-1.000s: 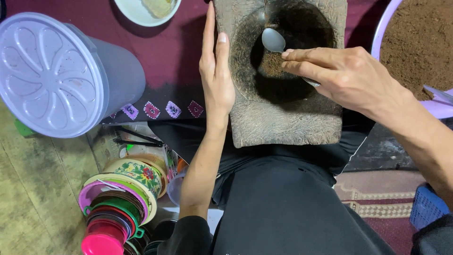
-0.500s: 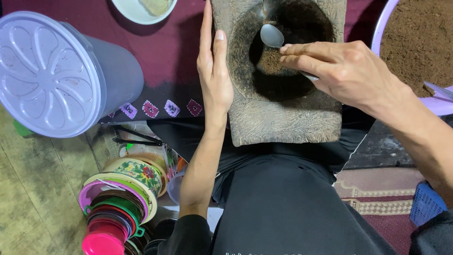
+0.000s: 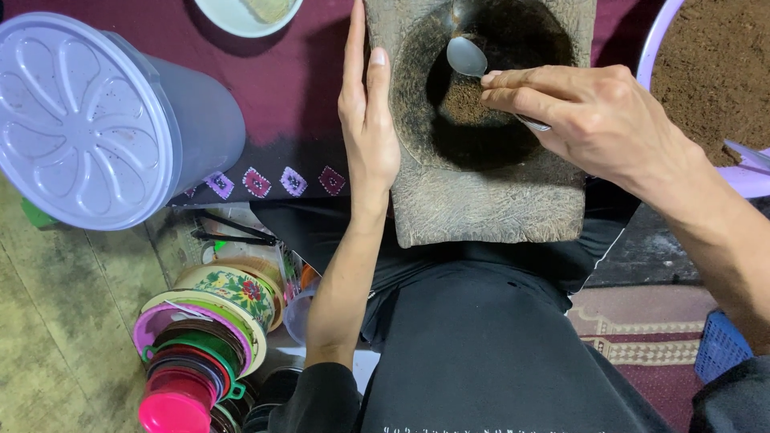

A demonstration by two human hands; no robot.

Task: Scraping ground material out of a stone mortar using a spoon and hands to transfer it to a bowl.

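On lap: rough grey stone mortar block [image 3: 489,200], braced flat-palmed by left hand [image 3: 367,132], fingers extended, nothing gripped. Small metal spoon [image 3: 467,58] pinched in right hand [image 3: 597,120] over brown powder [image 3: 465,100]. Block judged heavy, rigid; spoon light, best held mid-handle.

One rough grey stone mortar block [image 3: 481,200] sits at the top centre, and the counts run from it. In its hollow: one metal spoon [image 3: 468,56]. Left of it: one lilac plastic lidded tub [image 3: 88,120] and one white bowl [image 3: 241,12]. Right of it: one lilac basin of brown powder [image 3: 714,64]. Below-left: one stack of colourful plastic bowls [image 3: 200,345]. Two bare hands touch the block.
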